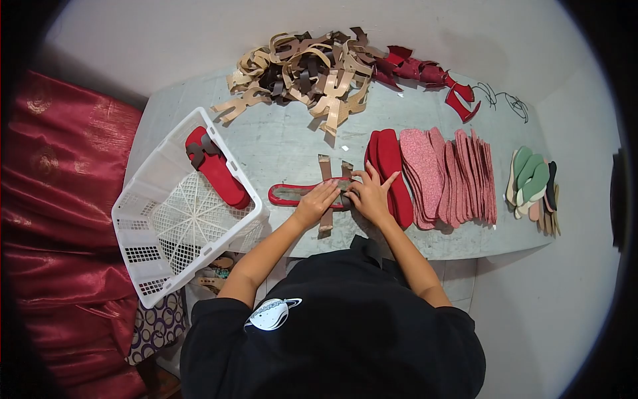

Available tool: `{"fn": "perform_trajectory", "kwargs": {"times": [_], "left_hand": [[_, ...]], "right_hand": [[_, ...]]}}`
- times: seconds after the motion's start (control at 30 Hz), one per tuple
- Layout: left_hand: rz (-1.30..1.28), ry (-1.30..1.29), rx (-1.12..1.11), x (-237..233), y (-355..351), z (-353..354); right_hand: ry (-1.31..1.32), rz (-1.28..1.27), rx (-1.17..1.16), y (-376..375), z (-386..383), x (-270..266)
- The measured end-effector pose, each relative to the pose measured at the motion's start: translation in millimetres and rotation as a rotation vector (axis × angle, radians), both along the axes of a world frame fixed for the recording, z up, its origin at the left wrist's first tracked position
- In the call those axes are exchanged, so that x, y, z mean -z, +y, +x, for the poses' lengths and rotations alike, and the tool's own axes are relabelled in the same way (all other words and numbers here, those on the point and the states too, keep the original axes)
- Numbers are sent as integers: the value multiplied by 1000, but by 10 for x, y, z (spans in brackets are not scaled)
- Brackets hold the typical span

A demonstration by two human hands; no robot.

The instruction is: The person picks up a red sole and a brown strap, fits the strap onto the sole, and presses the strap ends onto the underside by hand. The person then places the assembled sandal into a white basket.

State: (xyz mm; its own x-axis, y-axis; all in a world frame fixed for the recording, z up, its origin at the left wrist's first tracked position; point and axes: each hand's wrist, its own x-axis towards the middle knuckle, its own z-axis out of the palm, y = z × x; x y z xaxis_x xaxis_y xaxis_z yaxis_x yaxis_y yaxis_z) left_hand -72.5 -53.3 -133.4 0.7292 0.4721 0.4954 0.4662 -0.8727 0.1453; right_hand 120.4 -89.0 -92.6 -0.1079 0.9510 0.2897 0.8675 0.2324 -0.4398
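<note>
A red-edged sandal sole (286, 194) lies on the table with its grey inner face up. Brown strap pieces cross it, and the ends of one strap (325, 166) stick out above and below the sole. My left hand (320, 201) rests flat on the sole and strap, fingers stretched out. At the sole's right part, my right hand (370, 196) pinches a dark strap end with thumb and forefinger while its other fingers spread. The fingers partly hide the pinched spot. Just right of that hand stand red soles (392, 176).
A white plastic basket (193, 266) on the left holds a finished-looking red sandal (219, 169). Cut straps (332, 93) are heaped at the back, with red pieces (425, 73) beside them. Pink patterned soles (422, 166) and green insoles (531, 173) lie to the right.
</note>
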Motion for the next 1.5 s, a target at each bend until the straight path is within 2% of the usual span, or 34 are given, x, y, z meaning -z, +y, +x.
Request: {"fn": "perform_trajectory", "kwargs": {"times": [0.5, 0.67, 0.9, 1.1, 1.27, 1.5], "left_hand": [[-62, -48, -25, 29, -38, 0], [-166, -118, -35, 25, -48, 13], [-128, -79, -26, 15, -51, 18], [-114, -73, -38, -1, -44, 25], [-109, -65, -44, 5, -40, 26], [-100, -42, -37, 2, -20, 21]], "right_hand": [[-46, -48, 89, -4, -85, 21], [-60, -43, 93, -2, -85, 33], [-50, -57, 122, -23, -100, 4], [-72, 79, 142, -117, -93, 51], [-17, 108, -62, -369, -3, 21], [-58, 187, -117, -368, 7, 152]]}}
